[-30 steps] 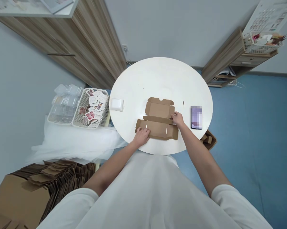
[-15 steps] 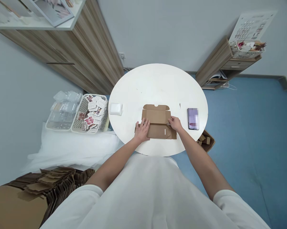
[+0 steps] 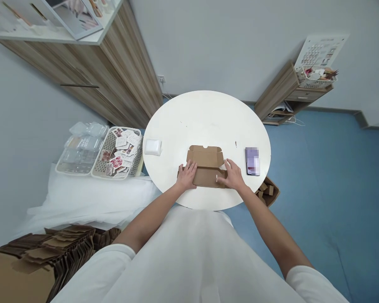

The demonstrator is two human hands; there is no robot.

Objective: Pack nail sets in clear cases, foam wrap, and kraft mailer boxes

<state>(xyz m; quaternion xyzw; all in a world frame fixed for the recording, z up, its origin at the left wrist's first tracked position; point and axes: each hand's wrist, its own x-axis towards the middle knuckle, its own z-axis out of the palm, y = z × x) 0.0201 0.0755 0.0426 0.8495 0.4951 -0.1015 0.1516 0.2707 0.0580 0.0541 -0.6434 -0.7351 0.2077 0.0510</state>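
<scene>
An unfolded brown cardboard box [image 3: 205, 158] lies on the round white table [image 3: 208, 118], its lid panel pointing away from me and its flaps spread. My left hand [image 3: 187, 175] rests flat on the box's left end, fingers apart. Over the right end is my right hand [image 3: 234, 174], with thumb and fingers spread and nothing gripped between them. Its thumb is close to a small white mark on the near panel. The right side flaps are partly covered by this hand.
On the table lie a white packet [image 3: 153, 147] at left and a phone [image 3: 252, 161] at right. Left of the table are a basket of cards [image 3: 96, 168], clear plastic boxes [image 3: 82, 147] and stacked flat cardboard [image 3: 72, 256]. A carton [image 3: 273, 193] stands on the floor at right.
My right hand has let go of the right flap near the crease and spread its fingers over the box's near right part. My left hand stays put. The view has shifted slightly.
</scene>
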